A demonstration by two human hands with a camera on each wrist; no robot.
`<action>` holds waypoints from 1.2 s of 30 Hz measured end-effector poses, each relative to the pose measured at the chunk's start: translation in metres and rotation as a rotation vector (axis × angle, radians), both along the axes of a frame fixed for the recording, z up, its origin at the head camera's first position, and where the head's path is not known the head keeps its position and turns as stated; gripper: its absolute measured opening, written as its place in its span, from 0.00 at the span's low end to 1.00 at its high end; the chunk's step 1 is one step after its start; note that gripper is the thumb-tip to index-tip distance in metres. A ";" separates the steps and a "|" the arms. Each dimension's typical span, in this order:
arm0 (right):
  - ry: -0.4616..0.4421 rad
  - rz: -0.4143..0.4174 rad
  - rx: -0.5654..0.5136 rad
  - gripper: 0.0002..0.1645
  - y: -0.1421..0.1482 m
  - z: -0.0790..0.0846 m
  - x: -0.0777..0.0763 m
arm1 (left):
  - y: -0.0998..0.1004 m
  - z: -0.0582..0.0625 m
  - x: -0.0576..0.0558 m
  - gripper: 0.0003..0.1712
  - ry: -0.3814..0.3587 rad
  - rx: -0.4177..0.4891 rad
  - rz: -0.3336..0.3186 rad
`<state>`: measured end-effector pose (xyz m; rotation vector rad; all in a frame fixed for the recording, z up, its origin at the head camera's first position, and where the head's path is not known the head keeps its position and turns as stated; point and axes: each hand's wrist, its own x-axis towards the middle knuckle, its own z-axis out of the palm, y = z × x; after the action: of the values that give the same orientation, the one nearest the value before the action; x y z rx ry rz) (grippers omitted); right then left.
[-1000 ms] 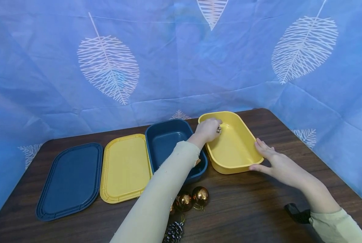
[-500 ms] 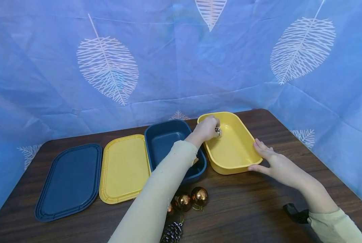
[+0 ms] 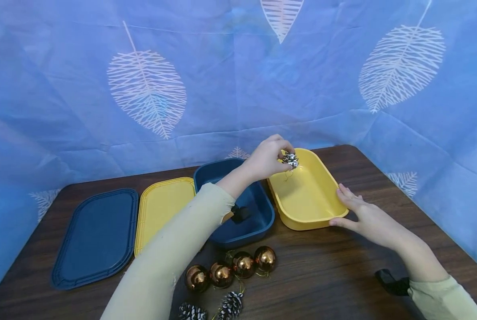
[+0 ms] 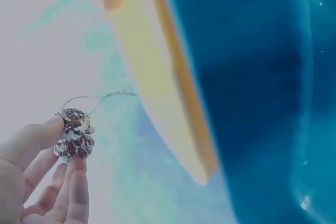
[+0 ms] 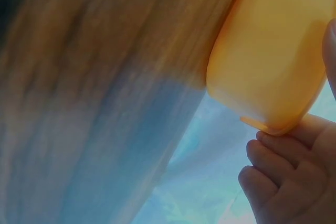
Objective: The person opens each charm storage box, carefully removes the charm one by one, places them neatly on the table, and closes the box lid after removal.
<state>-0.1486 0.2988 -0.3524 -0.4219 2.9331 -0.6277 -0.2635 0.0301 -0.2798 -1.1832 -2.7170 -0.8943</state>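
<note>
My left hand (image 3: 268, 156) pinches a small pine cone ornament (image 3: 290, 160) between thumb and fingertips, over the far left corner of the yellow bin (image 3: 302, 218). The left wrist view shows the white-tipped pine cone (image 4: 76, 136) with its thin string loop trailing off. At the bin's near right corner rests my right hand (image 3: 372, 222), fingers fairly straight along the outside, thumb on the front wall. In the right wrist view, fingertips (image 5: 265, 158) lie right at the rim. Blue bin (image 3: 244, 238) stands left of the yellow one, partly behind the left forearm.
Several copper baubles (image 3: 244, 265) sit in a row in front of the blue bin, with pine cones (image 3: 230, 306) nearer. A yellow lid (image 3: 162, 202) and blue lid (image 3: 98, 235) lie flat to the left. Blue patterned fabric (image 3: 238, 80) hangs behind the table.
My left hand has risen out of the yellow bin with the pine cone, its forearm shifting left and uncovering more baubles and pine cones. The right hand stays at its corner.
</note>
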 end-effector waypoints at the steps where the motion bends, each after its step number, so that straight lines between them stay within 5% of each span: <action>1: -0.002 0.000 -0.002 0.60 0.000 0.000 0.000 | -0.004 0.004 0.005 0.18 0.002 0.010 -0.015; 6: -0.009 -0.001 -0.007 0.60 0.002 0.000 0.002 | -0.026 0.018 0.039 0.19 0.020 0.023 -0.109; 10: -0.003 0.003 -0.006 0.59 0.002 0.000 0.002 | -0.042 0.019 0.072 0.19 0.034 0.010 -0.203; 21: -0.017 0.014 -0.028 0.60 0.001 0.002 -0.001 | -0.081 -0.019 0.146 0.20 -0.084 -0.031 -0.355; 27: -0.015 0.015 -0.020 0.60 0.000 0.004 -0.003 | -0.094 -0.036 0.166 0.19 -0.080 -0.133 -0.446; 36: -0.017 0.008 -0.013 0.60 -0.001 0.003 -0.001 | -0.092 -0.054 0.172 0.19 0.006 -0.339 -0.526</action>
<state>-0.1498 0.2981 -0.3490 -0.4268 2.9121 -0.6458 -0.0912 -0.0620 -0.3342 -2.0198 -2.6597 -0.4524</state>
